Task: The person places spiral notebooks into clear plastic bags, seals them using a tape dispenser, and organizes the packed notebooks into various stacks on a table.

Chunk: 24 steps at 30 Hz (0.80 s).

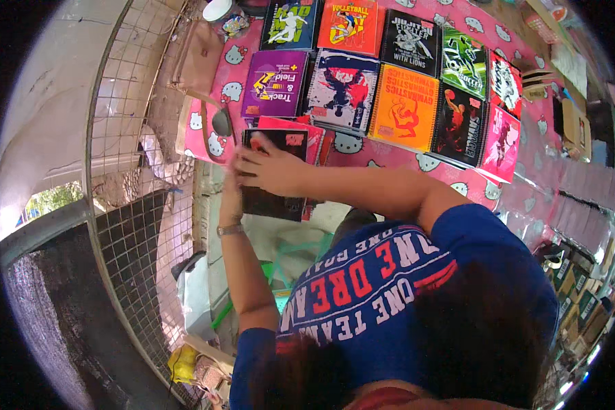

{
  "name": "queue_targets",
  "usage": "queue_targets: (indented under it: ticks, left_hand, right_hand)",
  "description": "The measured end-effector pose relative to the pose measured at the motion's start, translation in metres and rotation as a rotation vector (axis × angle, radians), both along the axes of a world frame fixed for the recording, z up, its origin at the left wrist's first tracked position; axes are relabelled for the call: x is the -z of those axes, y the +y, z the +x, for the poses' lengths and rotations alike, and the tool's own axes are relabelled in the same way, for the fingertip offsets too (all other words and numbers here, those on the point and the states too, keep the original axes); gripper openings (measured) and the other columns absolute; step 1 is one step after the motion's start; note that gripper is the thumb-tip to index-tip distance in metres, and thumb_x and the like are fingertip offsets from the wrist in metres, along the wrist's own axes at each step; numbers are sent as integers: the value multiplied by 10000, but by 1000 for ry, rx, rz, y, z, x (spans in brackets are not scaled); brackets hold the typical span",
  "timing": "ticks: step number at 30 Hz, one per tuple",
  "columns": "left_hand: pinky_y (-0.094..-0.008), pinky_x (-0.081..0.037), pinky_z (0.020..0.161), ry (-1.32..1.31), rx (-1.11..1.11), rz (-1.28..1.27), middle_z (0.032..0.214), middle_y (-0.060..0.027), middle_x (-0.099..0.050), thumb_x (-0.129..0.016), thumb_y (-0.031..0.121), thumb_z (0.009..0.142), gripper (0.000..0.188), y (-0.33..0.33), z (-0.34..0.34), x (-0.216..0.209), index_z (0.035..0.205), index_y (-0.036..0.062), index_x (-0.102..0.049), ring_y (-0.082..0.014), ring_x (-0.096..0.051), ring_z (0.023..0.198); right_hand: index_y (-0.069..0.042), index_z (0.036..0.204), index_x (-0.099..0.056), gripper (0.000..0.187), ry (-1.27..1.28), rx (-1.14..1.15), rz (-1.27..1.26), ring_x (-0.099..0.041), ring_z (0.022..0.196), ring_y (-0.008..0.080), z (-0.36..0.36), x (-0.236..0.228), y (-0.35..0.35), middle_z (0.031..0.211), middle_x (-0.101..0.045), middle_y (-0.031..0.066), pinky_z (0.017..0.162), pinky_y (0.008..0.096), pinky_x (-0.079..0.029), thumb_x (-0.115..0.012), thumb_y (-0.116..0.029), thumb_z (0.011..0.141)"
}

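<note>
A black spiral notebook (273,203) lies in front of me on a small pile, with pink and red covers (313,131) showing from under it. My right hand (272,167) reaches across from the right and rests on the black cover, its fingers stretched out and apart. Along the notebook's left edge is my left hand (231,190), with a metal band at its wrist. Its fingers are blurred and partly behind the right hand's fingertips, so their grip is unclear. Just beyond the pile lie a purple notebook (273,85) and a white, navy and red notebook (342,92).
Several sports-cover notebooks, including an orange one (404,106), lie in rows on a pink patterned tablecloth (348,143). Sunglasses (221,123) and a brown bag (197,58) sit at the left. A wire mesh screen (126,171) stands beyond them; stacked goods (581,287) are at the right.
</note>
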<state>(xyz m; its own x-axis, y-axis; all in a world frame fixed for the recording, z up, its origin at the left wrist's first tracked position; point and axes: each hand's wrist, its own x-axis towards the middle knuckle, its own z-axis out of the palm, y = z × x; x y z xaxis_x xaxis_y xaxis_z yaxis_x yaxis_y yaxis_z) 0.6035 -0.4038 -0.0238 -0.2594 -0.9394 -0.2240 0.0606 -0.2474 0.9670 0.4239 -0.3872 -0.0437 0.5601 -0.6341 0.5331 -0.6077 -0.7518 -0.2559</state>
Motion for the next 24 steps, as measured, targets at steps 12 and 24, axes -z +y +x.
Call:
queue_targets:
  ticks: [12,24]
  left_hand:
    - [-451,-345,1013,-1142,196,-805,1405,-248,-336,-644,256,852,628,-39,-74,-4,1389,77,-373,-414,-373,1259]
    - [-356,-398,980,13,130,-183,1271,-83,-524,-503,343,948,434,-130,-83,-64,1247,29,-516,-200,-499,1149]
  right_hand:
    - [-42,1284,-468,497,-1,893,423,-310,1336,347,-177,1,53,1431,-339,187,1072,441,-293,-598,-188,826]
    - [-91,1101,-622,388,-311,181,99,-651,916,229,-193,-156,54,1064,-654,106,751,323,-527,-660,-25,720]
